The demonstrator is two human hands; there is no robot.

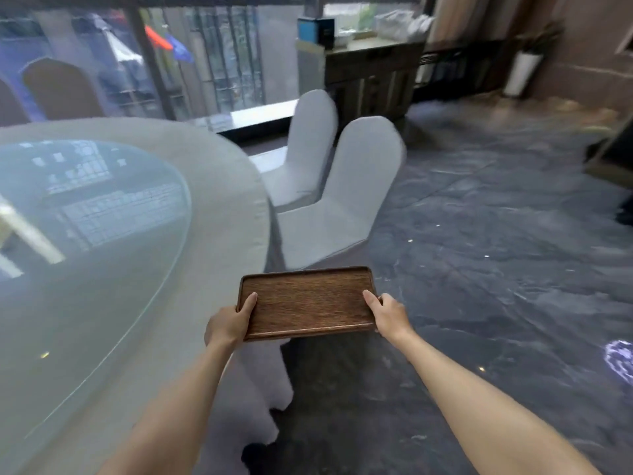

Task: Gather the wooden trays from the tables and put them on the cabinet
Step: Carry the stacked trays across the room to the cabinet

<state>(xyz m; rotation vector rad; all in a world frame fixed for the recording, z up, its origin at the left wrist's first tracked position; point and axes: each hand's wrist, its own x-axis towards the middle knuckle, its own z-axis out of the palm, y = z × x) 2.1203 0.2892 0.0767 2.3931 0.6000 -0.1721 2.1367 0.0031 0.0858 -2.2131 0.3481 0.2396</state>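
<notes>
I see dark marbled floor (496, 252) filling the space right of my right fingers and running far ahead of them. Left of my left fingers, a large round table (212, 173) under a pale cloth, with a glass turntable (102, 207) on top reflecting the windows. Ahead of both sets of fingers, two chairs in white covers: the nearer chair (349, 193) just beyond the tray's far edge, the farther chair (308, 145) behind it and slightly left. Farther ahead and to the right, a dark wooden cabinet (373, 77) stands against the window wall, a blue box (315, 30) and some pale items on its top; I cannot make those out through the blur.

The wooden tray (305, 303) is held level in the air between my hands, clear of the table, over the floor and the hanging cloth. Empty, dark grain, raised rim.

My left hand (229, 320) is clamped on the tray's left short edge, thumb on top inside the rim, other fingers hidden beneath. My right hand (388, 313) is clamped on the right short edge the same way, thumb over the rim.
</notes>
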